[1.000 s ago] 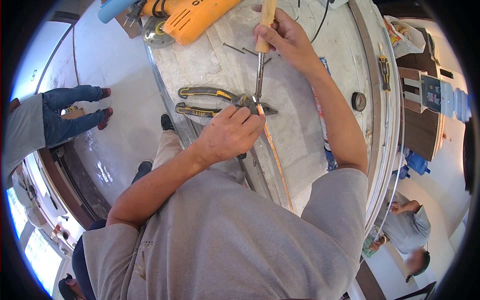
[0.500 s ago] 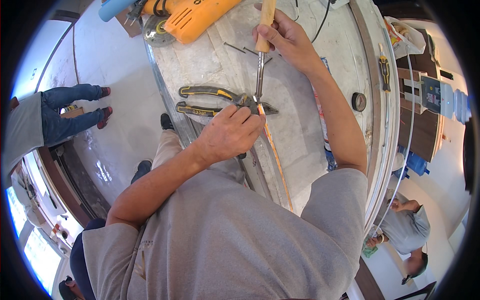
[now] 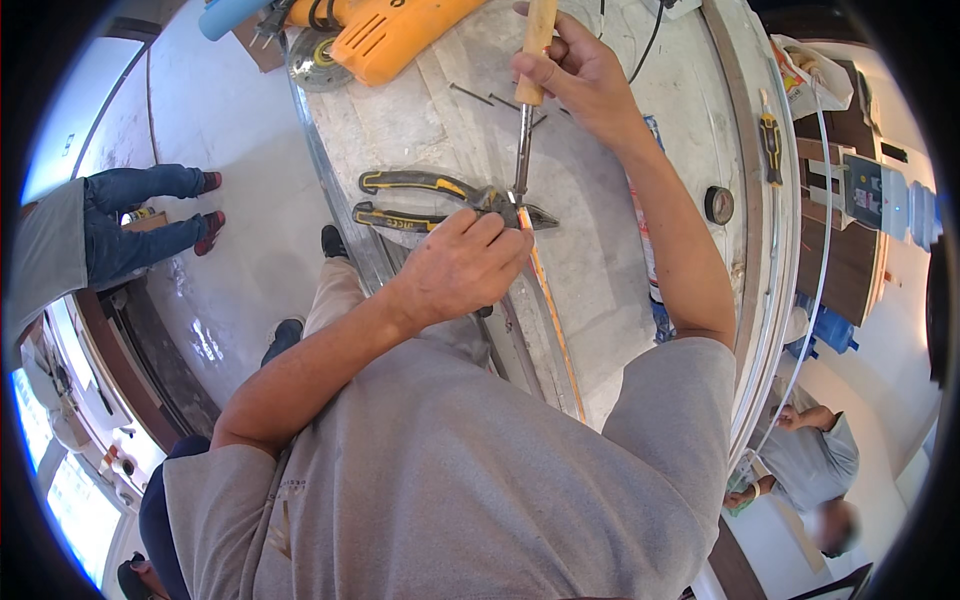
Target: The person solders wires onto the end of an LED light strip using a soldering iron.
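Note:
My right hand [image 3: 580, 75] grips the wooden handle of a soldering iron [image 3: 537, 55], its metal shaft pointing down toward me. The iron's tip meets the end of a thin orange-and-white LED strip [image 3: 545, 290], or comes very close to it. Closed fingers of my left hand [image 3: 465, 262] pinch that strip near its end. From there the strip runs toward my body along the worktop [image 3: 600, 270]. Black-and-yellow pliers [image 3: 430, 200] lie under the strip's end, their jaws just beyond my left fingertips.
An orange angle grinder [image 3: 385, 40] with a disc lies at the far left. Loose nails [image 3: 470, 93] are scattered near the iron. To the right are a roll of black tape [image 3: 718, 205], a spray can [image 3: 645, 240] and a screwdriver [image 3: 769, 140]. Two people stand nearby, left and right.
My hands, the soldering iron and the strip stay almost in place. The person at the right has shifted slightly.

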Demonstrator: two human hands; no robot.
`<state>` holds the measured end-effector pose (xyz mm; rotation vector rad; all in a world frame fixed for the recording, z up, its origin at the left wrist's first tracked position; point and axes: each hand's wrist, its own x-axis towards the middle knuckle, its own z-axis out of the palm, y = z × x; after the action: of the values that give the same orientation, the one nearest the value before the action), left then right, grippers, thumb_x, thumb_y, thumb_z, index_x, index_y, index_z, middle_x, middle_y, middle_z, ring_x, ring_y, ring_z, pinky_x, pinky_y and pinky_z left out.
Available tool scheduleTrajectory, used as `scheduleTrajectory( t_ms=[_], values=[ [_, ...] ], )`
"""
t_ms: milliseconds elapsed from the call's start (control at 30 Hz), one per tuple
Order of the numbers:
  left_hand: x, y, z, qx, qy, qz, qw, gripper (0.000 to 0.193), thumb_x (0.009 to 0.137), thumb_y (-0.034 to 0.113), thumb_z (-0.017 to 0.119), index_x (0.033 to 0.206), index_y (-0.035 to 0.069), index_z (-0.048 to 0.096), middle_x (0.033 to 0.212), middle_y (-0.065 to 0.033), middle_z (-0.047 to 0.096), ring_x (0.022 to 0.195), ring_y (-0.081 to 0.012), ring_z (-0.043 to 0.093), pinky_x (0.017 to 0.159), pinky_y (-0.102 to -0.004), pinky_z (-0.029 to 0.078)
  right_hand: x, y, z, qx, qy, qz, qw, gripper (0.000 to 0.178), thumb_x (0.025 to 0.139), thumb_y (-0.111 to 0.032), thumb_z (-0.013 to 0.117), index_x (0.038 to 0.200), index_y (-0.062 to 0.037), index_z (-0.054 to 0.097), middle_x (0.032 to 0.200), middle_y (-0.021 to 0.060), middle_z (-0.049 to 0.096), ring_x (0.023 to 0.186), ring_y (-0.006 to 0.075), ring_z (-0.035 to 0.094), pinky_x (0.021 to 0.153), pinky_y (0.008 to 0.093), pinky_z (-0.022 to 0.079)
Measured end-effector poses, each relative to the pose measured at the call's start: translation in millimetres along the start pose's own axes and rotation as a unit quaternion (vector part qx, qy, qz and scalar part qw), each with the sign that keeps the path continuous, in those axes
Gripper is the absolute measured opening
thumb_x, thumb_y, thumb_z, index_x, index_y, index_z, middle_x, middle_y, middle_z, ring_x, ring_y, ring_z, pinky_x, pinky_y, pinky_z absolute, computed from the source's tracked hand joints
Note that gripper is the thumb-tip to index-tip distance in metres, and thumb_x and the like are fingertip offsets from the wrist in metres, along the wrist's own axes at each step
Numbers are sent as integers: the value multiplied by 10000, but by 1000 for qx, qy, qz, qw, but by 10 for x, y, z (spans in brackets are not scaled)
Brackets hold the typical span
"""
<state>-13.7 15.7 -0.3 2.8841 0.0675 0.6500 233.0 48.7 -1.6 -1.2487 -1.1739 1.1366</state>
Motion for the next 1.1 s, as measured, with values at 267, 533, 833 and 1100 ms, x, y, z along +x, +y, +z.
scheduleTrajectory(
  t_ms=[267, 533, 833, 1100],
  values=[
    [-7, -3, 2, 2, 1, -1, 1000, 253, 797, 109, 657, 1037, 38, 690, 764, 24, 479, 730, -117, 503, 632, -275, 382, -8, -35, -12, -47, 1, 19, 999, 521, 981, -159, 628, 1430, -8, 412, 862, -15, 607, 720, 50, 572, 616, 212, 463],
    [-16, -5, 7, 2, 0, 3, 1000, 249, 805, 110, 653, 1039, 32, 685, 775, 20, 472, 731, -118, 501, 638, -274, 385, -9, -10, -23, -66, -2, 12, 998, 533, 1004, -218, 596, 1433, 22, 389, 872, 3, 618, 739, 61, 585, 635, 220, 478],
    [-21, -11, 10, 0, 2, 3, 1000, 225, 811, 114, 658, 1021, 36, 683, 764, 19, 456, 719, -116, 492, 627, -277, 377, 9, -20, -14, -30, -42, 3, 999, 523, 1025, -250, 550, 1442, 0, 355, 918, 15, 605, 786, 83, 586, 689, 226, 486],
    [-26, -23, 12, 5, 2, 12, 1000, 210, 821, 120, 659, 1014, 39, 677, 762, 17, 451, 718, -114, 489, 627, -276, 374, -4, -53, 12, -5, -41, 2, 999, 545, 1030, -254, 539, 1457, 6, 323, 934, 27, 601, 800, 91, 574, 700, 235, 482]
  ],
)
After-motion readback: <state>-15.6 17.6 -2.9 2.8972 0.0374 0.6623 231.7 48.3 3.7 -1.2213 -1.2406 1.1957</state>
